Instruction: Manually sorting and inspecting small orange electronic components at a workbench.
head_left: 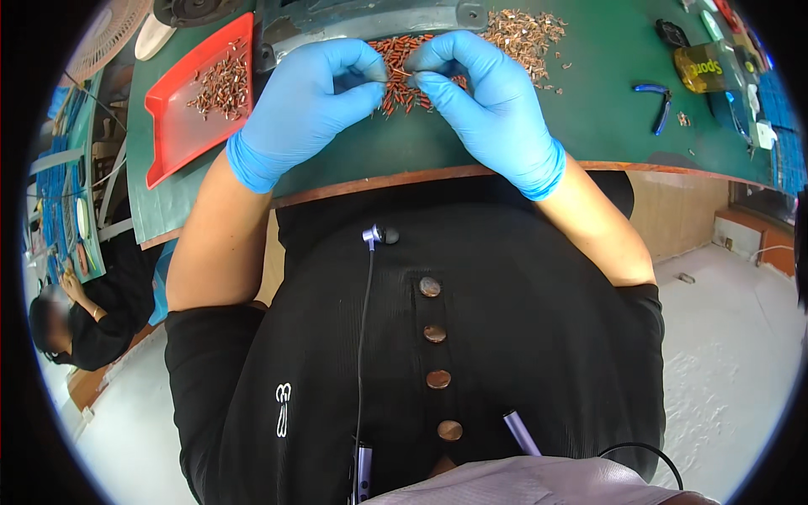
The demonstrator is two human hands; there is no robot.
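Both my hands wear blue gloves and meet over a heap of small red-orange parts on the green table. My left hand and my right hand pinch one tiny part together between their fingertips, just above the heap. A second heap of brownish metal parts lies right behind my right hand. A red tray with more small parts sits to the left of my left hand.
Blue-handled pliers and a yellow packet lie at the right of the table. A dark machine base stands behind the heaps. Another person sits at a bench on the far left. A fan is at top left.
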